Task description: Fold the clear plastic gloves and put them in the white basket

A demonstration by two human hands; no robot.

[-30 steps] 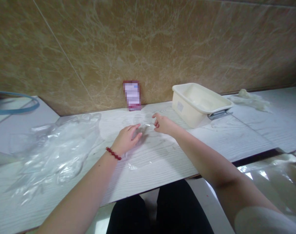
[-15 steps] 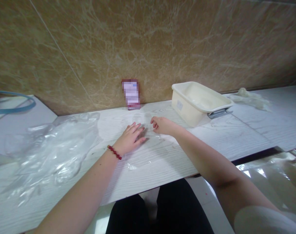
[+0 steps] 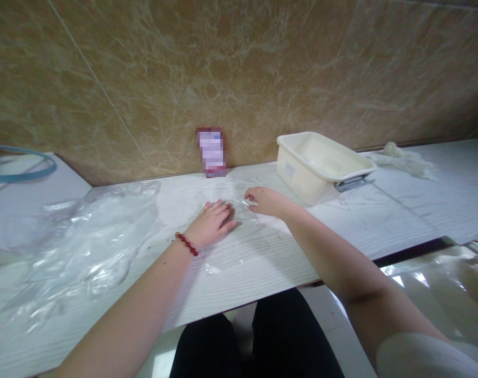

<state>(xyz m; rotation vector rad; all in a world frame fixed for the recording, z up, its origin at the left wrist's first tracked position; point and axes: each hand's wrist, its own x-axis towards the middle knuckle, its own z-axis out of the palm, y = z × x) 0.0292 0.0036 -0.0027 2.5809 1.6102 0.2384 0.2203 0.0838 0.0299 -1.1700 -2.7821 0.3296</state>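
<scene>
A thin clear plastic bag [image 3: 239,239] lies flat on the white wood-grain table [image 3: 262,262] in front of me. My left hand [image 3: 211,223], with a red bead bracelet on the wrist, rests flat on the bag with its fingers stretched out. My right hand [image 3: 264,201] is just to the right of it, fingers curled and pinching the bag's far edge.
A heap of clear plastic bags [image 3: 85,247] covers the table's left part. A cream plastic tub [image 3: 321,165] stands at the back right, with crumpled film [image 3: 404,157] beyond it. A small blurred card [image 3: 211,152] leans on the marble wall. More clear plastic [image 3: 439,283] lies lower right.
My left hand has spread flatter on the bag and slid slightly right. The right hand has stayed at the bag's far edge, barely shifting.
</scene>
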